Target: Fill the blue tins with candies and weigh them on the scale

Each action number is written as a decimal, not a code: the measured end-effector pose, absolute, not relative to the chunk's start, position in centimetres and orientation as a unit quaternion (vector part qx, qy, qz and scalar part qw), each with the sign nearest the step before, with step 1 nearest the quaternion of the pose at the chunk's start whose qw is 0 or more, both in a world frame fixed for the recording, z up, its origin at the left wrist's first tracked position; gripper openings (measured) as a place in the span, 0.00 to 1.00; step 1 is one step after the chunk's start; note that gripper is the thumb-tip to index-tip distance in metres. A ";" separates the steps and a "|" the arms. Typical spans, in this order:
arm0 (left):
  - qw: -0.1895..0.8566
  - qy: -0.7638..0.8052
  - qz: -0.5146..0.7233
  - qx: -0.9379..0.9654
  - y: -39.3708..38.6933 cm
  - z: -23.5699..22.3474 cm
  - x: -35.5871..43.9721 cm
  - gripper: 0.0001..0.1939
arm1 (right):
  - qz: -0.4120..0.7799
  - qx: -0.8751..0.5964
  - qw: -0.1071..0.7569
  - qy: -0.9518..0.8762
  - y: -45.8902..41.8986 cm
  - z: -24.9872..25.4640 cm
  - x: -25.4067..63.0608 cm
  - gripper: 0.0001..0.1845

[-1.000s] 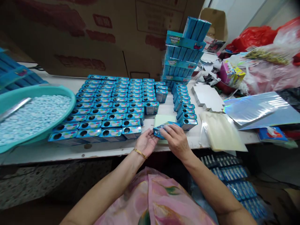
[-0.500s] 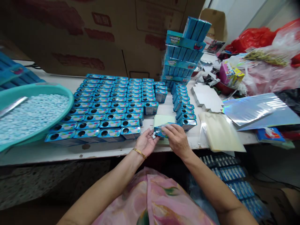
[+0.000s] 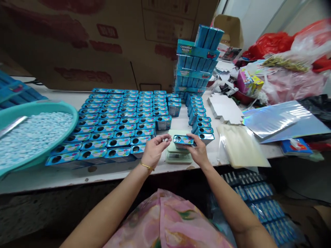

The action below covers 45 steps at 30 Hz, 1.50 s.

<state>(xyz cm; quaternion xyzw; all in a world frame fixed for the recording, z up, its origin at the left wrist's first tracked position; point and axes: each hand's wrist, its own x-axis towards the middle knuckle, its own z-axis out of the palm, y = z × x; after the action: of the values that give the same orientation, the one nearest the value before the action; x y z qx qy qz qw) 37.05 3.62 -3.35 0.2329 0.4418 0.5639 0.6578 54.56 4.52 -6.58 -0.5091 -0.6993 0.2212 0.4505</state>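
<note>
My right hand [image 3: 199,150] is closed on the right end of a blue candy tin [image 3: 183,140], held upright over a pale green scale [image 3: 178,158]. The tin's round opening at its left end shows white candies inside. Just left of the tin, my left hand [image 3: 156,148] has its fingers curled, with a few small white candies [image 3: 164,140] at the fingertips. Rows of blue tins [image 3: 117,143] with dark round openings stand to the left. A shorter column of similar tins [image 3: 204,130] is at the right of the scale.
A turquoise basin [image 3: 74,117] of pale blue candies, with a metal scoop [image 3: 12,126], stands at the left. Display boxes [image 3: 198,51] are stacked at the back. White card sheets [image 3: 224,107], clear bags [image 3: 241,146] and shiny film [image 3: 287,120] lie on the right.
My right hand has turned the tin from tilted to upright, away from my left palm. My left hand has moved slightly left, and its open palm has curled round the candies.
</note>
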 end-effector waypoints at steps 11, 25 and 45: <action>0.665 0.422 0.492 0.372 6.6 -2.1 38.6 0.20 | 0.286 -0.514 0.491 -0.643 5.1 -7.7 54.4 0.21; 0.567 0.476 0.554 0.381 4.6 -1.7 35.9 0.15 | 0.247 -0.521 0.531 -0.621 8.9 -6.4 54.4 0.21; 0.688 0.538 0.424 0.239 -4.1 -9.1 32.4 0.16 | -0.037 -0.536 0.200 -0.819 8.4 -3.0 62.4 0.09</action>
<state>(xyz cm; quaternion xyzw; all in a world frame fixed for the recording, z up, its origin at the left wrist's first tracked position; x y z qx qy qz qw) 32.39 -4.09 -9.06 0.2391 0.5381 0.4239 0.6881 62.38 8.43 -2.96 -0.5361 -0.8193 -0.0370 0.1998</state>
